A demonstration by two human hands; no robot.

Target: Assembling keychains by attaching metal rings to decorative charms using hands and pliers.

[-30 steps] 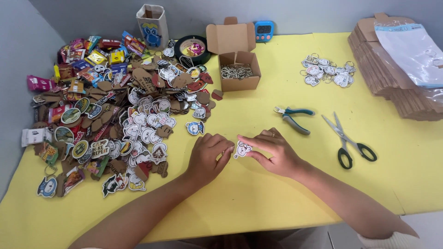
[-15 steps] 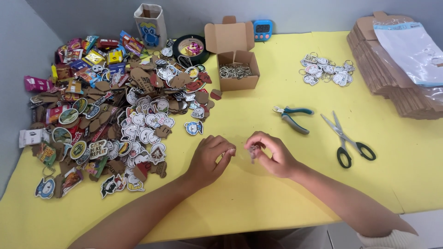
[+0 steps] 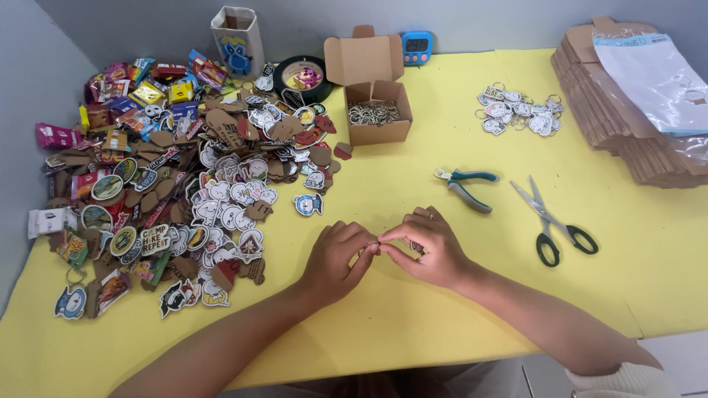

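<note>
Pliers (image 3: 466, 186) and scissors (image 3: 552, 220) are laid on the yellow table (image 3: 413, 324). An open cardboard box (image 3: 376, 110) is set beside a heap of stickers (image 3: 184, 191). Flat cartons (image 3: 612, 110) are stacked at the far right.

On the table (image 3: 413, 169), the two hands meet at its near middle, left hand (image 3: 335, 262) just left of the right hand (image 3: 431, 250), fingertips touching. Left of them spreads a heap of charms (image 3: 184, 184), reaching back to the far left corner. Behind the hands stands an open box (image 3: 377, 110) with rings (image 3: 372, 113) in it. Right of the hands lie pliers (image 3: 466, 188), then scissors (image 3: 553, 221) farther right. Behind those lies a small pile of finished keyrings (image 3: 516, 112); a cardboard stack (image 3: 627, 110) sits at the far right
</note>
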